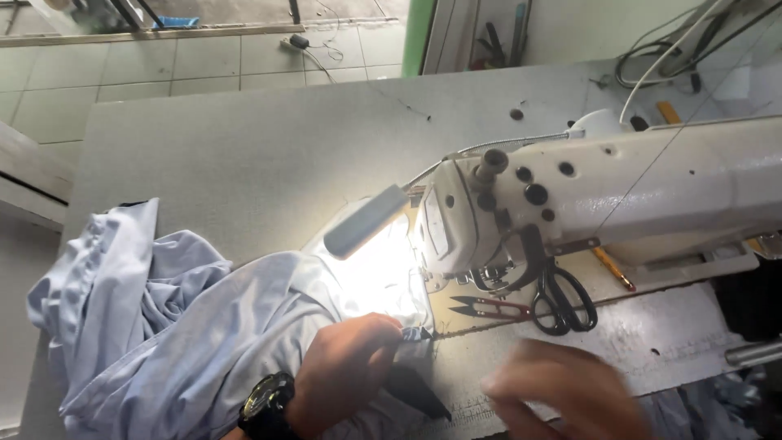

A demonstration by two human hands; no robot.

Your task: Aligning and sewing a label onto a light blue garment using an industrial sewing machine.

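Grey table, one sewing machine, two scissors, two hands.

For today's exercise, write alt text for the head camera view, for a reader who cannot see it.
A person's left hand pinches a small dark piece on pale blue fabric beside a white sewing machine. The right hand is blurred; black scissors lie nearby.

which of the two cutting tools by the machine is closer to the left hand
The small red-handled thread snips, lying just left of the larger black-handled scissors, sit nearer the left hand.
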